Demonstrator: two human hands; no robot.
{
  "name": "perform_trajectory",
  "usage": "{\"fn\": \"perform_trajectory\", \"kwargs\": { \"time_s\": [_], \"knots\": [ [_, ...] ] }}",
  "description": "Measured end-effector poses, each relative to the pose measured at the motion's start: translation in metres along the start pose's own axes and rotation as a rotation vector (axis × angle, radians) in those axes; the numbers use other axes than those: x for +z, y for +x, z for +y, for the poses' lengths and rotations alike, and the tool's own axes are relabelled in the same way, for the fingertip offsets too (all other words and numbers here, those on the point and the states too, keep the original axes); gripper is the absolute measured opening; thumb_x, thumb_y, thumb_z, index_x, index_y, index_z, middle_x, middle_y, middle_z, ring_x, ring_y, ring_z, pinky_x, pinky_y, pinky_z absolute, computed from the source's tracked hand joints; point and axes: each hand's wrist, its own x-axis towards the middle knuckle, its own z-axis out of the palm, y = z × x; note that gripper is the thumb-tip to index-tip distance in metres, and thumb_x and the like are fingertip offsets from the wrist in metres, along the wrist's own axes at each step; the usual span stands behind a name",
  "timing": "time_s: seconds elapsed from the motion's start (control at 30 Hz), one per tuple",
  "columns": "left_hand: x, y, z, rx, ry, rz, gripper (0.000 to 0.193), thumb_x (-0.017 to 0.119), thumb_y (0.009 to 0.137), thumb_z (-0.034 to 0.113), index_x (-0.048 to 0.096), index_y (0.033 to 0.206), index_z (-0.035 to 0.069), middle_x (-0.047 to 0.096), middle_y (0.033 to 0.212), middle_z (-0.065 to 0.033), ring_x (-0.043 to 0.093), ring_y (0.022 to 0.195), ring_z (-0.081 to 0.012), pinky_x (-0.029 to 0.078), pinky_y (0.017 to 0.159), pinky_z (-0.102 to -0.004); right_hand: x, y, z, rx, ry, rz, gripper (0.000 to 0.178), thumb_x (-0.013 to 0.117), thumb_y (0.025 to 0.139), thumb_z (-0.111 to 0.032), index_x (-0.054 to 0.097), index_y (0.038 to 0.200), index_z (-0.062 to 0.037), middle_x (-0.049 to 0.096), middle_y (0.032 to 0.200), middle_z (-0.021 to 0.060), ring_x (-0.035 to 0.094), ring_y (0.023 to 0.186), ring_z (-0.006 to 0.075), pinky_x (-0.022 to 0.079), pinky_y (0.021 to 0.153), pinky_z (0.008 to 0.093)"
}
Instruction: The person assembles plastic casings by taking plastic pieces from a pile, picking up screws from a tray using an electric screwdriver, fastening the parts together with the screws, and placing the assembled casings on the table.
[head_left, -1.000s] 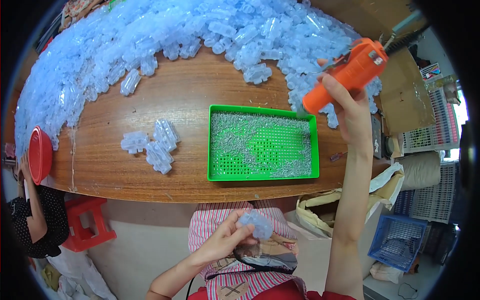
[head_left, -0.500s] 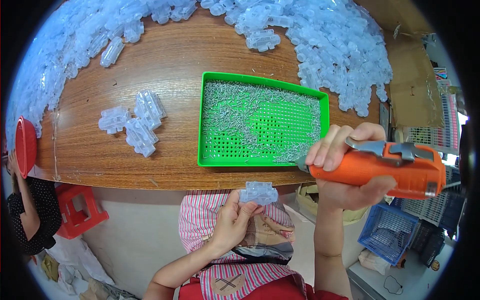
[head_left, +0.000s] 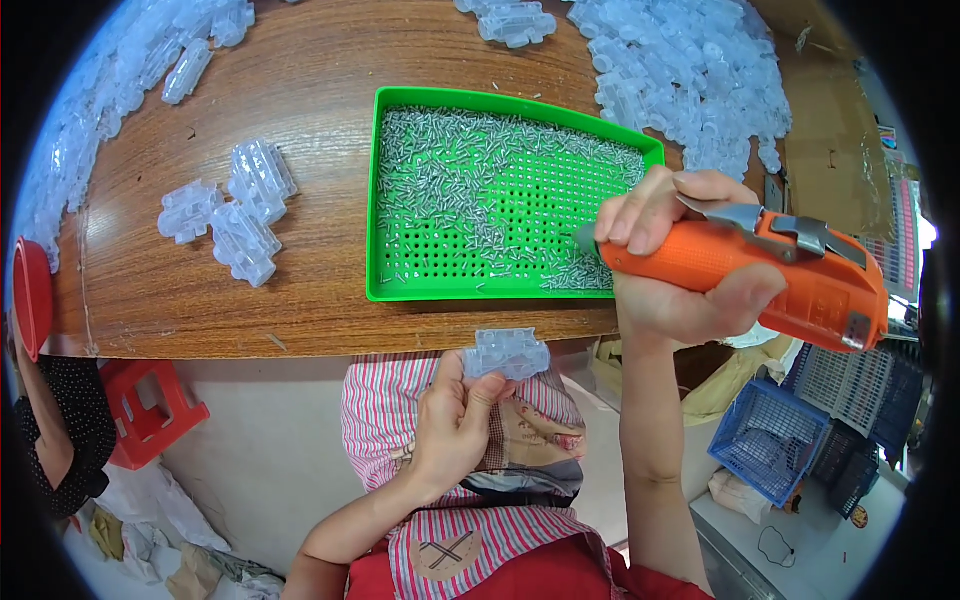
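An orange electric screwdriver (head_left: 790, 280) lies in the grip of my right hand (head_left: 680, 265), its tip pointing left over the near right corner of a green perforated tray (head_left: 372, 200). Many small silver screws (head_left: 430, 190) are spread across that tray. Pinched between the thumb and fingers of my left hand (head_left: 455, 425) is a clear plastic part (head_left: 505, 354) with rounded tube shapes. It is held at the table's front edge, just below the tray. On the table to the left, a few similar clear parts (head_left: 240, 240) lie in a small cluster.
Large heaps of clear plastic parts (head_left: 690, 80) cover the table's far right and far left. At the left edge a co-worker's arm (head_left: 45, 415) reaches to a red bowl (head_left: 32, 300). A red stool (head_left: 150, 415) stands below; blue crates (head_left: 765, 440) sit on the right.
The view has shifted, so the table contents appear higher and the left-hand items farther left. The screwdriver's tip has moved from the tray's front edge to over its screws. Both hands keep their holds.
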Motion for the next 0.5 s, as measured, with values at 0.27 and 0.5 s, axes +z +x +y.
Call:
{"fn": "perform_trajectory", "kwargs": {
  "time_s": [0.27, 0.5],
  "knots": [
    [0.0021, 0.0004, 0.0016, -0.007, -0.05, 0.019, 0.02, 0.053, 0.094, 0.013, 0.048, 0.103, -0.004, 0.068, 0.088, -0.0126, 0.064, 0.083, -0.0132, 0.051, 0.07, -0.0259, 0.0012, -0.0017, 0.0076, 0.017, 0.031, 0.05, 0.073, 0.054, 0.079, -0.067, 0.05, 0.1, 0.0029, 0.052, 0.062, 0.0086, 0.05, 0.053, 0.0165, 0.046, 0.051, 0.0308],
    [0.0026, -0.0005, -0.0019, 0.022, -0.028, 0.043, 0.021, 0.055, 0.094, 0.014, 0.048, 0.103, -0.003, 0.068, 0.085, -0.0119, 0.064, 0.078, -0.012, 0.05, 0.066, -0.0256, 0.0024, -0.0008, 0.0085, -0.01, 0.011, -0.003, 0.067, 0.056, 0.08, -0.061, 0.05, 0.1, 0.0031, 0.053, 0.062, 0.0088, 0.051, 0.055, 0.017, 0.047, 0.052, 0.0316]
  ]
}}
